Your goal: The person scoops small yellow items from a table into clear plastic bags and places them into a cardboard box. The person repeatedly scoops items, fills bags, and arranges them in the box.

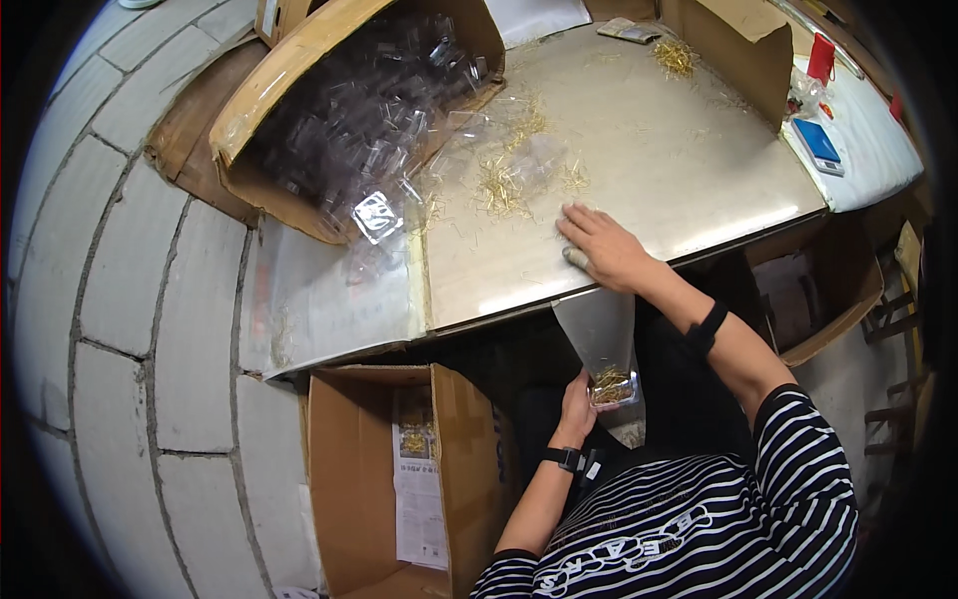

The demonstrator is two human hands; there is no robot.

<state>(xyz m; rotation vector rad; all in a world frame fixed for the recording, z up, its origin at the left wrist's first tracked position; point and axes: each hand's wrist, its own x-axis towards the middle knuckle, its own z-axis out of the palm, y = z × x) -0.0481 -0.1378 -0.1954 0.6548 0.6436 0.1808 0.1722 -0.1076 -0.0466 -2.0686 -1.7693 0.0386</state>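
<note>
Below the table's edge my left hand (pixel 576 409) is closed round a small clear plastic box (pixel 613 387) that has thin gold pin-like pieces in it. The box sits under the lower end of a grey chute (pixel 597 324) that hangs from the table's edge. My right hand (pixel 602 246) lies palm down on the tabletop above the chute, fingers stretched out and nothing held. A pale wrap covers one of its fingertips. Beyond it, loose gold pieces (pixel 499 188) lie in a heap on the table, with a crumpled clear piece of plastic (pixel 537 160) beside them.
A large cardboard carton (pixel 235 120) full of clear plastic boxes lies tipped open at the left. Another gold heap (pixel 676 58) is at the far side. To the right is a small blue-topped scale (pixel 818 142). An open carton (pixel 369 479) stands below, left of my arm.
</note>
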